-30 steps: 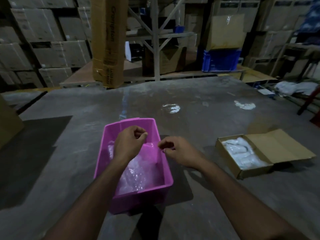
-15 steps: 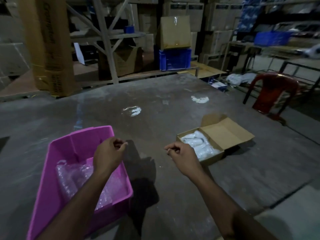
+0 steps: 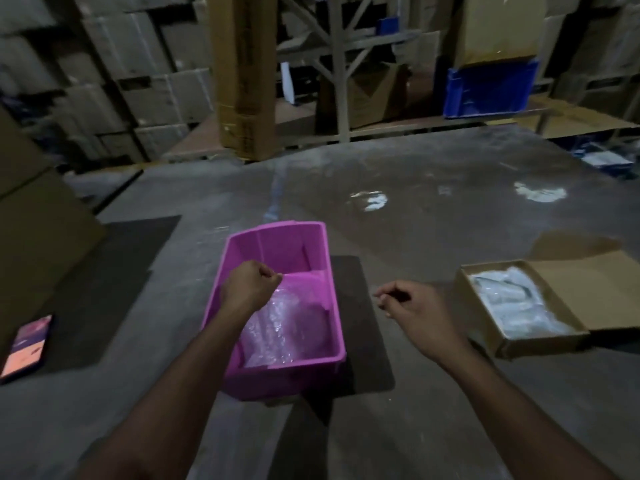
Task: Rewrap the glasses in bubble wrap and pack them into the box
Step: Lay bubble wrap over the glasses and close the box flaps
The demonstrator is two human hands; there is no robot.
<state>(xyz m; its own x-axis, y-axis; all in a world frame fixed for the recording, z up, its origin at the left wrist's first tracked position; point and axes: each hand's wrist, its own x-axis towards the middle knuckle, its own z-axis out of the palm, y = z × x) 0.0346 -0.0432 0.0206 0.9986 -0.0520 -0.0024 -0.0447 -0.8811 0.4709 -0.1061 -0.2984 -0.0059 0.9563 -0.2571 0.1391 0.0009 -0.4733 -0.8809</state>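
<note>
Two hands (image 3: 249,289) — one pink tub (image 3: 322,258), one open box (image 3: 512,344), one phone (image 3: 26,344).

This is a dim warehouse or stockroom; stacked cardboard cartons (image 3: 114,77) fill the back wall from top to bottom; a metal rack (image 3: 337,64) with cross-braces carries more cartons and a blue plastic crate (image 3: 490,88) on its shelf. A tall narrow carton (image 3: 244,74) stands upright at the far edge of a broad, worn grey work surface (image 3: 433,216); flattened cardboard (image 3: 571,121) lies on a low platform behind it.
</note>
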